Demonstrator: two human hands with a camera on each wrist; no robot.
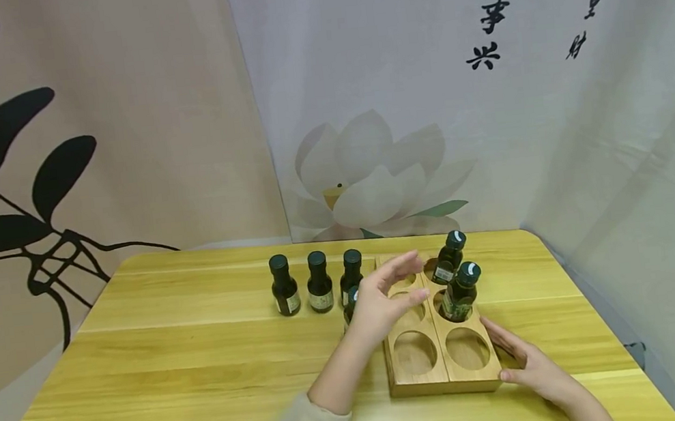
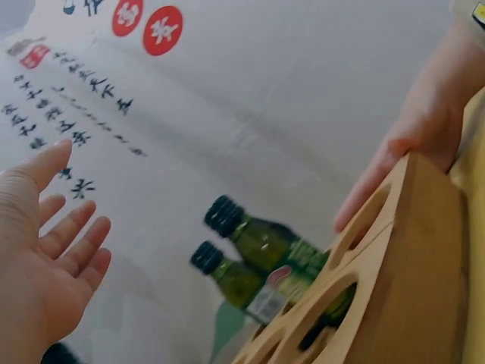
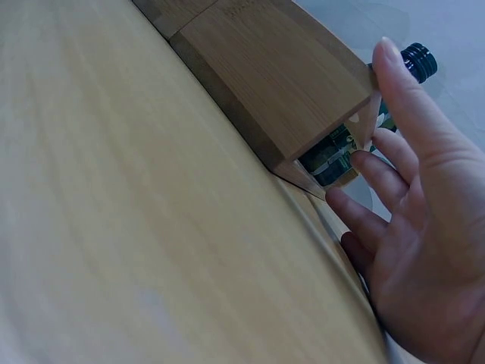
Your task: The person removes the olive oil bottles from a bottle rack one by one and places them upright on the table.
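My left hand [image 1: 381,305] is raised over the left column of a wooden bottle rack [image 1: 421,389], fingers and thumb apart with nothing between them; the left wrist view shows this hand [image 2: 53,258] bare too. My right hand [image 1: 536,368] touches the rack's front right corner, thumb at the front and fingers along the side. Two dark green bottles with black caps, a rear bottle [image 1: 449,257] and a middle bottle [image 1: 460,293], lean in the right column's holes. Partly hidden behind my left wrist, another bottle [image 1: 350,304] stands beside the rack.
Left of the rack, a row of similar bottles stands on the wooden table [image 1: 174,365]: a left bottle [image 1: 284,288], a centre bottle [image 1: 319,284] and a right bottle [image 1: 352,274]. A printed curtain [image 1: 179,117] hangs behind the table's back edge.
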